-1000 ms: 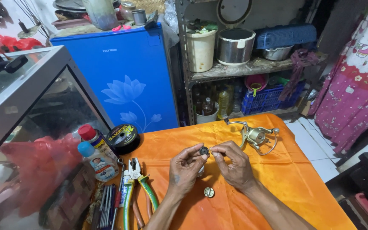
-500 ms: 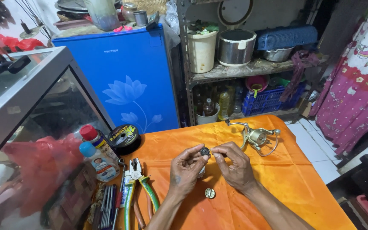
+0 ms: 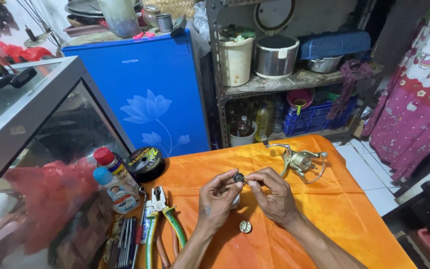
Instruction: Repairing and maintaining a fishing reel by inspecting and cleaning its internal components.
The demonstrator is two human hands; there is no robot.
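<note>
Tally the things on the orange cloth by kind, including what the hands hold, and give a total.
Small dark round part, pinched by left hand and right hand: 1
Fishing reel: 1
Round metal cap: 1
Line spool: 1
Capped bottles: 2
Green-handled pliers: 1
Total: 7

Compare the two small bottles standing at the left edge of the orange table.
The red-capped bottle stands farther from the person; the blue-capped bottle stands nearer, partly covering it. The caps differ, one red, one pale blue. The blue-capped bottle shows a wide white label with a picture; the red-capped bottle shows a narrow label. Both stand upright, close together, beside the black spool.
</note>
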